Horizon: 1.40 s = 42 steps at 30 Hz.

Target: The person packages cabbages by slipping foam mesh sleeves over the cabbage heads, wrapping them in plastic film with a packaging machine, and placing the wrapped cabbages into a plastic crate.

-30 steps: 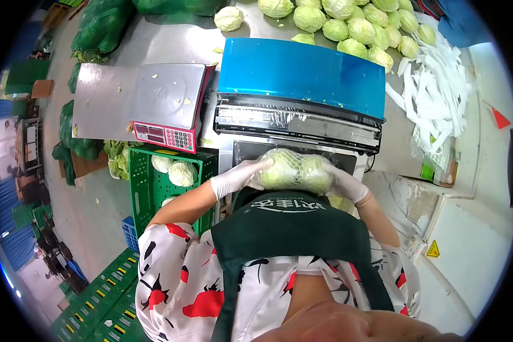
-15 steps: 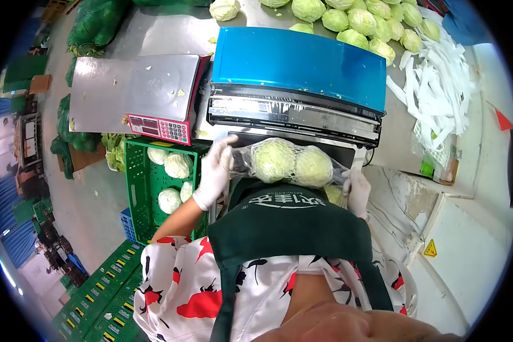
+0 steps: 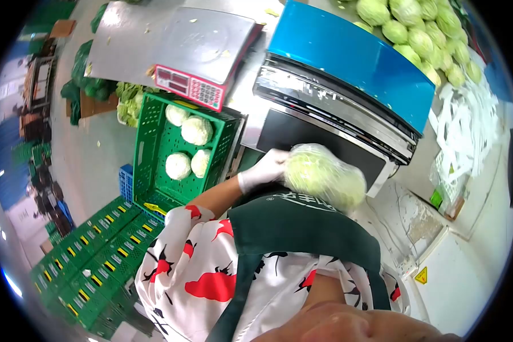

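Two light green cabbages in a clear wrapped pack (image 3: 324,175) are held just in front of my green apron, over the near edge of a dark flat plate (image 3: 319,137). My left hand (image 3: 266,169), in a white glove, closes on the left end of the pack. My right hand is not visible. Behind the plate stands a wrapping machine with a blue cover (image 3: 353,57). To the left, a green crate (image 3: 148,154) holds several pale cabbages (image 3: 197,130).
A scale with a red keypad (image 3: 191,85) sits at the upper left. Several loose cabbages (image 3: 419,40) are piled at the upper right, above white foam strips (image 3: 467,131). Green crates (image 3: 100,256) stand at the lower left, and a white cabinet is at the right.
The view has turned and shifted. My left hand, earlier raised off the pack, now grips its left end. My right hand has gone out of sight. The pack now hangs tilted down to the right.
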Each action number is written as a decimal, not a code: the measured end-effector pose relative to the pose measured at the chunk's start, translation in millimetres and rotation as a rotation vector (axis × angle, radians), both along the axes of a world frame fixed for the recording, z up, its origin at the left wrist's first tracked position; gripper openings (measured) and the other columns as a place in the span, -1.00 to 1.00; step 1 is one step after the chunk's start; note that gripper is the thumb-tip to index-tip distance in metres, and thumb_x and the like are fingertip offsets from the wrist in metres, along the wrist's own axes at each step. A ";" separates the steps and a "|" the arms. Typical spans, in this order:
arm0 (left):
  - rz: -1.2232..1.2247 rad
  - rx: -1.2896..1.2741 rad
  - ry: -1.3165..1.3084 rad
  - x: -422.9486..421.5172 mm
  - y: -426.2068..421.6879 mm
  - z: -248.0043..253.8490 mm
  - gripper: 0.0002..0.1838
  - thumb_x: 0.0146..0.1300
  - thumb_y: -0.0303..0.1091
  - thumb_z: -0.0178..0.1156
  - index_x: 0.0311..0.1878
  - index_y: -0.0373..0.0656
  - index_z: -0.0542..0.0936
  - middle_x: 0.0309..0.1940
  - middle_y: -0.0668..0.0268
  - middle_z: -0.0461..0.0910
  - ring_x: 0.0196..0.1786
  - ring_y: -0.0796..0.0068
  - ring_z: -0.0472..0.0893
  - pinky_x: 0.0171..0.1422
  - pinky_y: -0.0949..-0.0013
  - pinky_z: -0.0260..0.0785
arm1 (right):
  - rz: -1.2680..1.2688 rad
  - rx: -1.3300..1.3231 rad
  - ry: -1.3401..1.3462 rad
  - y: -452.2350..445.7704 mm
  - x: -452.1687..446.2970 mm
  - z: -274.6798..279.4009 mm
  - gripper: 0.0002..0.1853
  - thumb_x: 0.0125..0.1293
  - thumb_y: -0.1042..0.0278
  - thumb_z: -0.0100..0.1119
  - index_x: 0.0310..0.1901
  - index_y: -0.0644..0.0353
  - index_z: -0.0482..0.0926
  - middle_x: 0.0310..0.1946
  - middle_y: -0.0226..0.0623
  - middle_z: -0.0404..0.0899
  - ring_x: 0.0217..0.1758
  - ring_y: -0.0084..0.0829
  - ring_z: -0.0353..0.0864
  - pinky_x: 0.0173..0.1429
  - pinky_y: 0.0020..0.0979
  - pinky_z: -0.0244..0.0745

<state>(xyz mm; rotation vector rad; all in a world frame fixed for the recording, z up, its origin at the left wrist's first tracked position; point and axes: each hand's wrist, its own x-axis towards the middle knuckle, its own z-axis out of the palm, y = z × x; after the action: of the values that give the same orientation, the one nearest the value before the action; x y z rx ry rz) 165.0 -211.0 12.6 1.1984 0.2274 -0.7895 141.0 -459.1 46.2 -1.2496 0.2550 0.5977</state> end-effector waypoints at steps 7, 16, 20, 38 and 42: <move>0.067 -0.872 -0.109 61.9 -12.4 119.5 -0.61 0.46 -0.19 -0.05 0.05 -0.34 0.55 0.05 0.14 0.57 0.11 0.38 0.56 0.29 0.36 0.34 | 0.188 0.703 -0.154 44.0 55.3 123.7 -0.21 0.44 -0.32 -0.40 0.28 0.33 0.30 0.22 -0.01 0.33 0.25 -0.18 0.37 0.31 -0.14 0.27; 0.513 -1.254 0.108 20.6 59.0 52.2 -0.54 0.56 -0.15 -0.19 0.31 -0.27 0.40 0.27 0.13 0.49 0.29 0.26 0.49 0.47 0.18 0.25 | -0.045 0.508 0.214 65.1 69.3 40.4 -0.31 0.54 -0.18 -0.36 0.33 0.30 0.34 0.20 -0.08 0.49 0.27 -0.21 0.48 0.40 -0.16 0.32; 1.153 -1.012 -0.017 -3.5 100.0 98.1 -0.27 0.46 0.19 -0.09 0.43 -0.22 0.20 0.40 0.11 0.34 0.42 0.24 0.37 0.53 0.11 0.18 | 0.141 0.173 -0.260 178.9 86.2 63.1 -0.49 0.40 0.15 0.08 0.26 0.31 0.37 0.14 -0.19 0.48 0.21 -0.33 0.49 0.31 -0.33 0.39; 1.252 1.004 0.212 -89.7 426.5 -140.2 0.16 0.10 0.03 0.48 0.51 -0.47 0.01 0.37 -0.15 0.33 0.34 0.05 0.45 0.42 0.17 0.32 | 0.846 -0.620 -0.726 155.9 116.6 13.6 -0.33 0.32 -0.14 0.17 0.29 0.21 0.42 0.24 -0.03 0.46 0.35 -0.03 0.38 0.45 -0.15 0.25; 1.051 1.117 -0.403 43.1 380.4 -76.3 -0.09 0.27 -0.20 0.36 0.50 -0.41 0.08 0.40 -0.07 0.29 0.38 0.13 0.40 0.45 0.21 0.26 | 0.558 -0.647 -0.791 113.5 139.5 42.9 -0.52 0.33 0.07 0.24 0.17 0.20 0.53 0.11 -0.08 0.57 0.21 -0.08 0.52 0.33 -0.18 0.40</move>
<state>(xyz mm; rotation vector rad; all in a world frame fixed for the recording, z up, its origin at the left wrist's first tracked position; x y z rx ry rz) 208.1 169.5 -63.7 1.9276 0.9377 0.6232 280.6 -345.6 89.1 -2.1091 -0.6336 0.4482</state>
